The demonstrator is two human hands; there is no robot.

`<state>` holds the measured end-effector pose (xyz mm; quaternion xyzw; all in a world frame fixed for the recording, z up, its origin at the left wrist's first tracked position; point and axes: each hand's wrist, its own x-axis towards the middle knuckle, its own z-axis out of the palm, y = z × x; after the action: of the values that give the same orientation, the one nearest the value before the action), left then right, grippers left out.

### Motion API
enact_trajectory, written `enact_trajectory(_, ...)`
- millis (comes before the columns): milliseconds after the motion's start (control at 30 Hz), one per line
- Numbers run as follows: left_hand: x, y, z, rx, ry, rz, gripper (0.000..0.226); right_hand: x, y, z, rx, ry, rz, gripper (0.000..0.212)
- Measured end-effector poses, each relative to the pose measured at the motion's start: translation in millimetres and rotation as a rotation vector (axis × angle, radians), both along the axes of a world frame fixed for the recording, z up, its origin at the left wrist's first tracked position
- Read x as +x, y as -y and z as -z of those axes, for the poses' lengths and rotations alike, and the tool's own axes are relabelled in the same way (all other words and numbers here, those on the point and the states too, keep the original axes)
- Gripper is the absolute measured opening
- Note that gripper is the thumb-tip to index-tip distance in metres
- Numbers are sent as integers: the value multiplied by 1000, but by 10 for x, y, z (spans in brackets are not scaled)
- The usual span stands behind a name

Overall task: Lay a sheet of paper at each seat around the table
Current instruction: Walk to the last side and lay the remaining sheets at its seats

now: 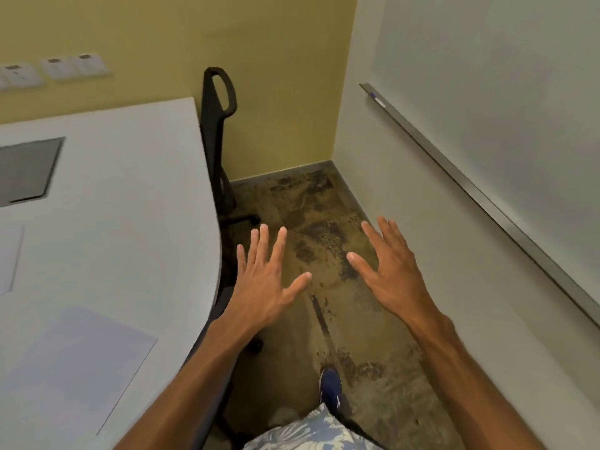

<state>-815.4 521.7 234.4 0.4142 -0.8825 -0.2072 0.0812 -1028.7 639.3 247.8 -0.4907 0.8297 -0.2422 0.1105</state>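
Observation:
A white table (130, 196) fills the left side of the head view. One sheet of paper (78, 368) lies flat on it near the lower left corner. The edge of a second sheet (8, 259) shows at the far left. My left hand (264, 277) hovers with fingers spread just past the table's rounded right edge, above the floor. My right hand (388, 274) is held out beside it, palm down, fingers apart. Neither hand holds anything.
A black office chair (216, 131) is tucked at the table's far right side against the yellow wall. A whiteboard with a marker tray (480, 190) runs along the right wall. A grey panel (27, 170) is set into the tabletop. Worn carpet lies underfoot.

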Motion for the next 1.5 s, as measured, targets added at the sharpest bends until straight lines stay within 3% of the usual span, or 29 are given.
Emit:
enact_trajectory(267,-466,532,-57,-18,9,-235,93,-676,989,-109,-2,-12,-240,71)
enact_trajectory(600,-580,1292,5,31,68,-463,91,-897,2390,-33,-7,12,-459,71)
enact_trajectory(1000,-296,2567,239,36,51,-692,91,-460,4086,-90,78,52,-691,69)
enact_trajectory(1500,5,3361,238,11,58,-1105,90,360,5761,-9,54,-17,-1105,71)
